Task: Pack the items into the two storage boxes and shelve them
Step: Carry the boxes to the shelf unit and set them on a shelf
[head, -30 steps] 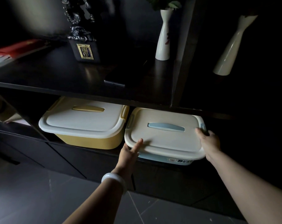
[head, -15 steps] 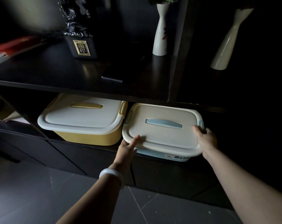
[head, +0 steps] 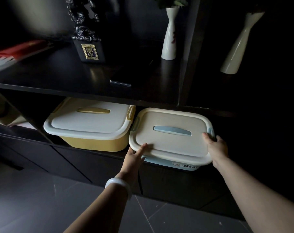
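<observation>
Inspecting: a dark shelf unit [head: 95, 95] from above, with both my arms stretched toward its lower bay.
Shelf unit: black, with an upper board carrying ornaments and a lower bay holding two boxes side by side.
Blue storage box [head: 181, 165]: sits in the lower bay at the right, cream lid [head: 169, 147] on, blue handle [head: 172, 131] across the top; its front overhangs the shelf edge and its left side lies just beside the yellow box.
Yellow storage box [head: 95, 143]: sits in the same bay at the left, pale lid closed, yellow handle on top, set further in than the blue one.
Right vase [head: 238, 46]: white, leaning, in the dark compartment at upper right.
Left vase [head: 169, 34]: white, upright on the upper board, green leaves at its mouth.
Ornament [head: 89, 39]: dark carved figure on a black base with a gold plaque, left of the upright vase.
Right hand [head: 217, 149]: fingers curled round the lid's right front corner, thumb on top.
Left hand [head: 134, 157]: thumb lies on the lid's left front corner; the fingers go under the rim, so I cannot tell how they lie.
Bangle [head: 118, 186]: white, on my left wrist.
</observation>
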Demonstrator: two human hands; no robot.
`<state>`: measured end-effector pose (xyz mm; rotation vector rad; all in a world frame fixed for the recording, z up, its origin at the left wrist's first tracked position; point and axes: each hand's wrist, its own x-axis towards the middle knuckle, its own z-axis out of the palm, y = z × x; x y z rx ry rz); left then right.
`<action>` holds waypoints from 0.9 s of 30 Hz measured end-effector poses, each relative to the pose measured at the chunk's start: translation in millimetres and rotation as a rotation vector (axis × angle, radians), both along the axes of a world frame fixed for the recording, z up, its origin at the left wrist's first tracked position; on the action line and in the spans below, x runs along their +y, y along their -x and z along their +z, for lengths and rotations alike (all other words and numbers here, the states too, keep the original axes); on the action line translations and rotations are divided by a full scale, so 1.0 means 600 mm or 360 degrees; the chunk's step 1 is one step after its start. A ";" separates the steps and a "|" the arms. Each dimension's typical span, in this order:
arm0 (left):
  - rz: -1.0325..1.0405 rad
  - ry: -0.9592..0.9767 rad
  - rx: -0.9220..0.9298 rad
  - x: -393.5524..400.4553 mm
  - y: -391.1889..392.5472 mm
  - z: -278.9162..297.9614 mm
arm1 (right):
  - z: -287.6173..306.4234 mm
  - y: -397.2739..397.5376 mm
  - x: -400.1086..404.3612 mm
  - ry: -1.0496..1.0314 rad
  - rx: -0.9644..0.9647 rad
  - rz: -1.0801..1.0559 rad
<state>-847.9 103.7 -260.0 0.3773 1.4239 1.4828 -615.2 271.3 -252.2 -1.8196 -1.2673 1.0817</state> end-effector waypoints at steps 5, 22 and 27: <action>0.0019 0.0019 -0.0008 0.004 0.000 -0.002 | 0.001 0.001 0.000 -0.0007 -0.0001 -0.0012; -0.0174 0.0224 0.0509 0.001 0.015 0.028 | 0.030 0.003 -0.008 0.0031 -0.0271 0.0124; -0.0508 0.0545 0.0895 -0.006 0.025 0.054 | 0.057 0.006 -0.026 0.0087 -0.0517 0.0246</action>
